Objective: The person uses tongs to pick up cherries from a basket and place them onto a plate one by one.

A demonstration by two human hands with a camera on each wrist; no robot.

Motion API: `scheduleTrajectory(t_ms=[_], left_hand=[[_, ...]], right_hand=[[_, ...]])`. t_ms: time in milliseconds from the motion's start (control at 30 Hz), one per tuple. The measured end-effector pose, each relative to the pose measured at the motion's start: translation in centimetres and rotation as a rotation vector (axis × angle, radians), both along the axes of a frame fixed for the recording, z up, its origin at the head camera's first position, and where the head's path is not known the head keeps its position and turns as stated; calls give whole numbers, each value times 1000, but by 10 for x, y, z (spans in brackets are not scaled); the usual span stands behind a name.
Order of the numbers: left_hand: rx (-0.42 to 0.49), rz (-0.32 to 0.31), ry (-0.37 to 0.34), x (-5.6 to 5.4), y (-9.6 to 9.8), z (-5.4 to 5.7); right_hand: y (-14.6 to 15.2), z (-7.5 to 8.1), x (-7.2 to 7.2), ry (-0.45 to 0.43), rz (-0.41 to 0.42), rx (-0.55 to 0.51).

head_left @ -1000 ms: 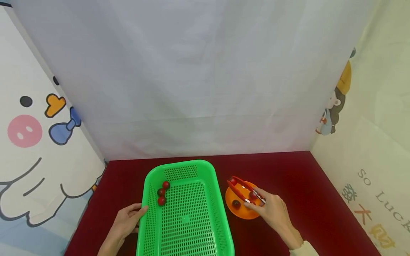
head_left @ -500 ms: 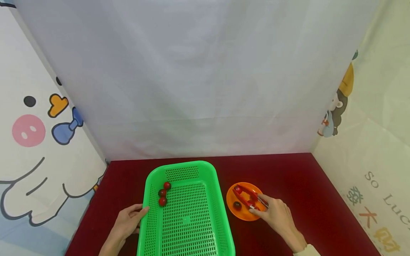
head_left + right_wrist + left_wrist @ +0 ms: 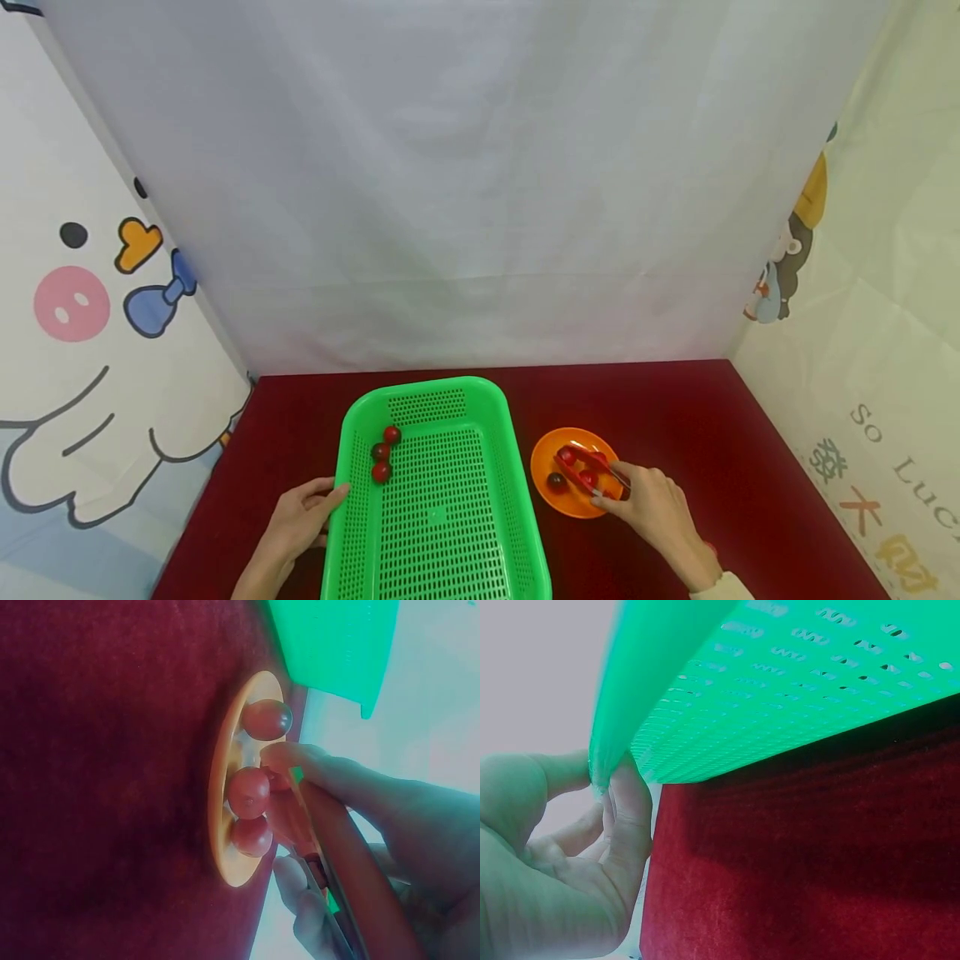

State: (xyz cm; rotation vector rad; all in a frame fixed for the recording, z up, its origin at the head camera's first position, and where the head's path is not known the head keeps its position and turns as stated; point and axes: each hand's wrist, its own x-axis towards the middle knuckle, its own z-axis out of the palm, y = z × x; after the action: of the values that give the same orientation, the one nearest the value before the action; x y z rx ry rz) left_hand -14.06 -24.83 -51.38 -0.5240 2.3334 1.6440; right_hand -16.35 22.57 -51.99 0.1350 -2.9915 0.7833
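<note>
Thumb and fingers of my left hand (image 3: pixel 298 521) pinch the left rim of the green perforated basket (image 3: pixel 528 508); the left wrist view shows the thumb (image 3: pixel 562 772) on one side of the rim and fingers on the other. Three cherry tomatoes (image 3: pixel 381 472) lie along the basket's left side. My right hand (image 3: pixel 656 517) grips red tongs (image 3: pixel 572 478) over an orange plate (image 3: pixel 577 507). Between the tong tips is a red tomato (image 3: pixel 567 455). A dark tomato (image 3: pixel 557 482) and other red tomatoes (image 3: pixel 248 792) sit on the plate. In the right wrist view, fingers partly hide the tong tips.
Basket and plate stand side by side on a dark red cloth (image 3: pixel 675 417), with a narrow strip between them. A small red thing (image 3: pixel 712 548) peeks out beside my right wrist. White curtains (image 3: pixel 480 208) enclose the back and sides.
The tong tips have moved toward me and rightward over the plate, and their arms have drawn closer. The tomato at the tips has shifted the same way. My left hand stays on the rim.
</note>
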Motion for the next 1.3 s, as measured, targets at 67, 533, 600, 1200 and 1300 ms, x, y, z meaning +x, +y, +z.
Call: scheduleTrajectory(t_ms=[67,533,600,1200,1300], left_hand=[[-3,-3,-1,0,0,0],[0,-14,-13,-1,-2,1],[1,-13,-14,-1,-3,1],[-5,-25,-12,-3,-2,-1],[-4,-23,-12,-2,-1,-1]], right_hand=[[0,0,0,4,5,11],[-1,1,0,31,28,52],[-1,2,0,33,31,50],[-2,21,-4,-8,32,36],[-4,26,-5,5,37,21]])
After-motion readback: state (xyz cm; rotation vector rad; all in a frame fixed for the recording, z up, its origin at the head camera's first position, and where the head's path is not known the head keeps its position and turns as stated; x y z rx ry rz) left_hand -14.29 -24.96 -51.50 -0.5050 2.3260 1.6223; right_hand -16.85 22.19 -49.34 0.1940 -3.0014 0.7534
